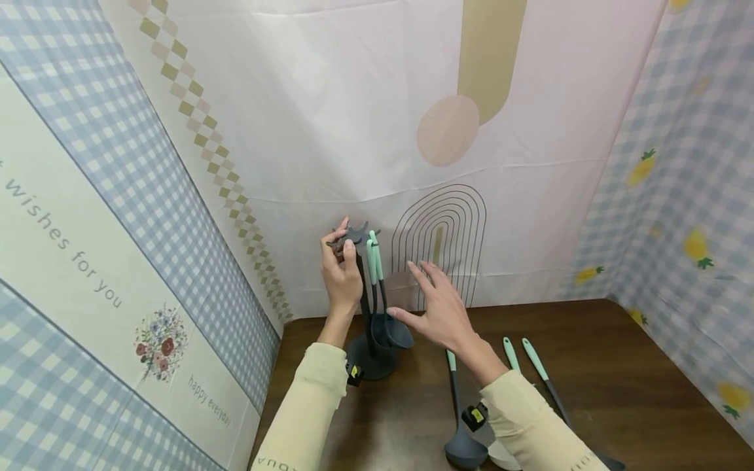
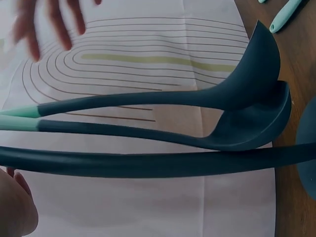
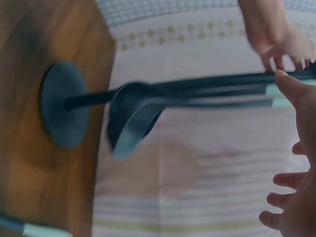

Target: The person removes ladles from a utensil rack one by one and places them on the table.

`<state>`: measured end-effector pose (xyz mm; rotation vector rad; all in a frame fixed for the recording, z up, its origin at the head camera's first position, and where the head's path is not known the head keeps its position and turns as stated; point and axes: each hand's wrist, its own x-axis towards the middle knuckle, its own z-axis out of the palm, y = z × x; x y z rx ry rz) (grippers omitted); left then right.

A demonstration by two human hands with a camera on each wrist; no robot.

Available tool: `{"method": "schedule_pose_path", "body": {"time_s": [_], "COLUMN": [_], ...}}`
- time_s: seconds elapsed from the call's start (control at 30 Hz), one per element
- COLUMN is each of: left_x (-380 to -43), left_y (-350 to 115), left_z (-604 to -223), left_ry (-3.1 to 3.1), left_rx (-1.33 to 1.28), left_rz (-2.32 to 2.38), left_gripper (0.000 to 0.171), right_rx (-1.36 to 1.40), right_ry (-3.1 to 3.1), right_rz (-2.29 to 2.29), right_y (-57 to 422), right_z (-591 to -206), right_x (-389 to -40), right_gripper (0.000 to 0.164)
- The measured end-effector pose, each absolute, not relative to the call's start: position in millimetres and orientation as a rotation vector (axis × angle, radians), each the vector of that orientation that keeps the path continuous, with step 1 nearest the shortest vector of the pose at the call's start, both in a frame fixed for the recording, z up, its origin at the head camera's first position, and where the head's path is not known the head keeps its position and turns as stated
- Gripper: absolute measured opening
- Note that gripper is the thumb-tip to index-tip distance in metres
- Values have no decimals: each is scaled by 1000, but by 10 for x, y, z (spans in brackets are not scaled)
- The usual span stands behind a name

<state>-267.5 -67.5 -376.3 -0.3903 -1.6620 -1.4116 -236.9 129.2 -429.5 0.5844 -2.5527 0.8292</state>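
Note:
Near the back wall stands a dark utensil stand [image 1: 377, 367] with a round base, a thin pole and a hooked top. My left hand [image 1: 343, 281] grips that hooked top, its thumb on the near side. From the stand's right side hang two ladles [image 1: 400, 336] with mint-green handles and dark bowls. In the left wrist view the ladles [image 2: 259, 69] overlap at their bowls, beside the pole [image 2: 123, 165]. To the right of them, my right hand [image 1: 442, 313] is raised with fingers spread, holding nothing; the right wrist view shows it near the handles.
On the brown table [image 1: 389, 418] at right lie another dark ladle [image 1: 465, 450] and two more mint-handled utensils, one handle [image 1: 510, 353] beside the other [image 1: 533, 356]; my right sleeve partly covers them. Fabric-covered walls [image 1: 330, 131] rise at the back and both sides.

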Motion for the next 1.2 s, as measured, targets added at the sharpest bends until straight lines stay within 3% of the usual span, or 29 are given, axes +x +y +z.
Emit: {"method": "schedule_pose_path", "body": {"time_s": [0.27, 0.43, 0.77, 0.87, 1.07, 1.2], "left_x": [-2689, -2926, -2960, -2853, -2693, -2692], "left_y": [-730, -810, -781, -760, -730, -713], "left_z": [-3782, -4003, -4024, -3927, -3775, -3763], "left_ry": [-1682, -1714, -1684, -1680, -1678, -1670], "left_rx": [-426, -418, -382, -396, -406, -408], "left_rz": [-1407, -1393, -1392, -1402, -1413, -1412], "left_gripper": [30, 37, 32, 30, 29, 30], "right_rx": [663, 680, 495, 446, 386, 358], "right_ry": [-2355, -2305, -2280, -2284, -2341, -2304], "right_rz": [1167, 1393, 1471, 1453, 1550, 1619], "right_y": [952, 814, 588, 526, 395, 340], "right_z": [-4048, -4030, -4103, -4135, -4190, -4205], "right_x": [-2358, -2347, -2341, -2329, -2327, -2333], "right_gripper": [74, 59, 35, 35, 51, 49]}}
